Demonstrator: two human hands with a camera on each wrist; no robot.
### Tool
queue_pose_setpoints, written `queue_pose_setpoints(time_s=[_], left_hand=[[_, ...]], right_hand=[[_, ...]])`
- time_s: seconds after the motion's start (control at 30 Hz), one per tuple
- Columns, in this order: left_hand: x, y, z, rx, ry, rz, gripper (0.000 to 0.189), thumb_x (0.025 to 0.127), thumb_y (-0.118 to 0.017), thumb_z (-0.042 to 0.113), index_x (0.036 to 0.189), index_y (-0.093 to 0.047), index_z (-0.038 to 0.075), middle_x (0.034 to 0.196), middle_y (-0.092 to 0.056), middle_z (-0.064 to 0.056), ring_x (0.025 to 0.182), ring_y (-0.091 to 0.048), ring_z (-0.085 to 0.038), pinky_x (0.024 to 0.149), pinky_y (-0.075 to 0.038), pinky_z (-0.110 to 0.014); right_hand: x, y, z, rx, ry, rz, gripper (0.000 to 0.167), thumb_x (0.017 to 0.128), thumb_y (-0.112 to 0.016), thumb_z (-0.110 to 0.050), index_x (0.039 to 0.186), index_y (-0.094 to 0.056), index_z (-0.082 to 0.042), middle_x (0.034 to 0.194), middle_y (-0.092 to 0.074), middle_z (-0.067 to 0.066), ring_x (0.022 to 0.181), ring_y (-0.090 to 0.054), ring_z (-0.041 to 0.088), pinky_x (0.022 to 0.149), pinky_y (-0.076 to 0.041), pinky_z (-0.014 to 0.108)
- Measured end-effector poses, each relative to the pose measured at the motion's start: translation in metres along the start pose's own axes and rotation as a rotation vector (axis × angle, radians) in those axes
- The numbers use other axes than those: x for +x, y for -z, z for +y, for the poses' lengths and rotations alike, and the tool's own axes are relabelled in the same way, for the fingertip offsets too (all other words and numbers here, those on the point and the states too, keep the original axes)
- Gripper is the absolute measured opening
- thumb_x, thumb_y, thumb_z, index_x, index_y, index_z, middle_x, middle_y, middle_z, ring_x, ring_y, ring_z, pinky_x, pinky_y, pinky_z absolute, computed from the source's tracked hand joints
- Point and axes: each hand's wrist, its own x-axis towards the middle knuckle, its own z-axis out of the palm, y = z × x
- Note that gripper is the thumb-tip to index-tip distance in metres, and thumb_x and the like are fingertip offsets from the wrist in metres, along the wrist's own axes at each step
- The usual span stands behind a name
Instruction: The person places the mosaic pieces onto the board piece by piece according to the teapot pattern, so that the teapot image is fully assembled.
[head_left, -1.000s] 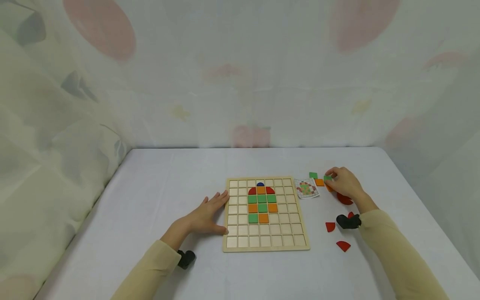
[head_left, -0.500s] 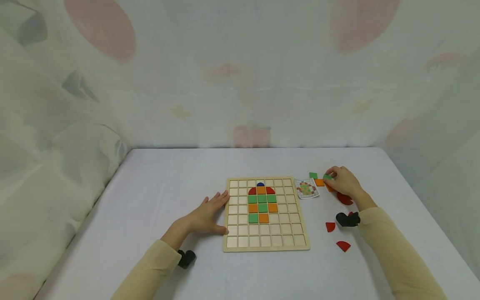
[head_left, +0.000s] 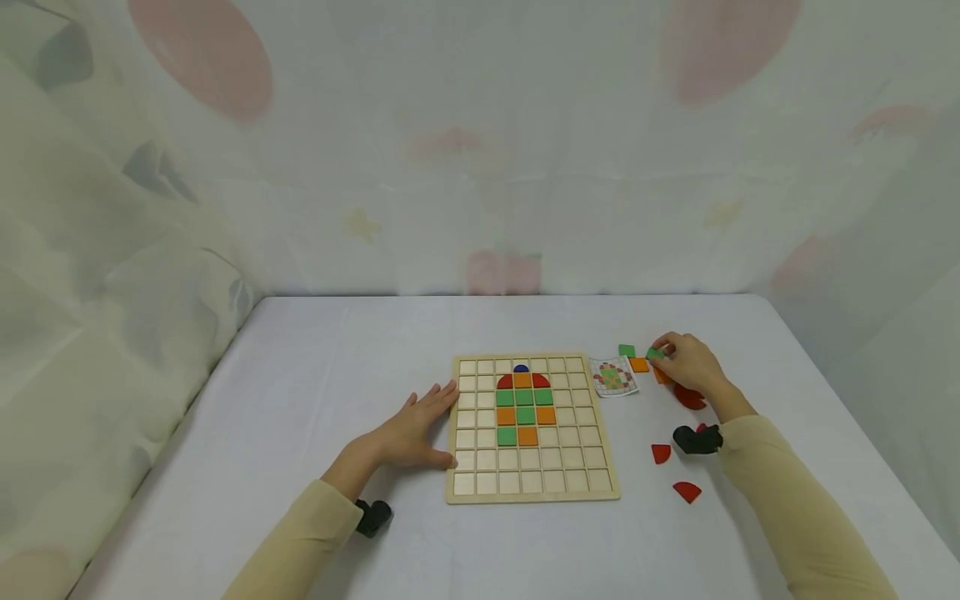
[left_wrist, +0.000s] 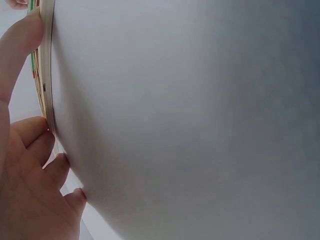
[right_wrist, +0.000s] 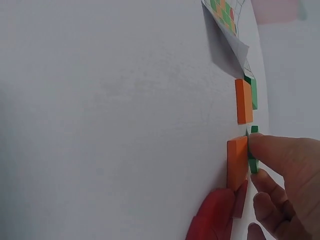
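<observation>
My left hand [head_left: 408,429] lies with fingers spread along the left edge of a wooden grid board [head_left: 534,499], thumb and fingertips touching its rim. On the board sit a blue half-round piece [head_left: 521,368], red quarter-round pieces [head_left: 541,382], and several green and orange squares [head_left: 527,437]. Off to the board's right, my right hand [head_left: 690,364] pinches a green square tile [head_left: 653,353] between thumb and fingers. In the right wrist view that tile [right_wrist: 254,166] stands close behind an orange tile [right_wrist: 237,162], partly hidden by the thumb.
A pattern card [head_left: 613,377] with a raised corner lies at the board's upper right. Beside it are another green tile [head_left: 626,350] and an orange tile [head_left: 639,365]. Red pieces [head_left: 690,398] lie under the right wrist, with further red quarter-rounds [head_left: 687,492] nearer the front.
The green tile has turned slightly in my right fingertips, and a bit more of the orange tile below shows. My left hand and the board have stayed put.
</observation>
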Motion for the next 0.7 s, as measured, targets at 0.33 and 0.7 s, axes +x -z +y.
queue_pose_setpoints(time_s=[0.33, 0.7], left_hand=[[0.001, -0.001, -0.002, 0.014, 0.009, -0.005, 0.101, 0.07, -0.078, 0.038, 0.147, -0.021, 0.007, 0.155, -0.012, -0.004, 0.142, -0.011, -0.028, 0.112, -0.006, -0.054], [0.001, -0.001, -0.004, 0.014, 0.011, -0.007, 0.101, 0.07, -0.078, 0.039, 0.147, -0.02, 0.007, 0.155, -0.011, -0.004, 0.142, -0.01, -0.028, 0.112, -0.005, -0.054]], right_hand=[[-0.013, 0.002, -0.002, 0.011, 0.024, 0.054, 0.033, 0.087, -0.059, -0.021, 0.112, -0.057, 0.0, 0.106, -0.054, 0.025, 0.091, -0.051, 0.036, 0.077, -0.047, 0.048], [-0.027, 0.003, -0.023, -0.004, 0.124, 0.124, 0.028, 0.083, -0.066, -0.015, 0.106, -0.061, -0.001, 0.097, -0.056, 0.021, 0.078, -0.053, 0.027, 0.063, -0.045, 0.035]])
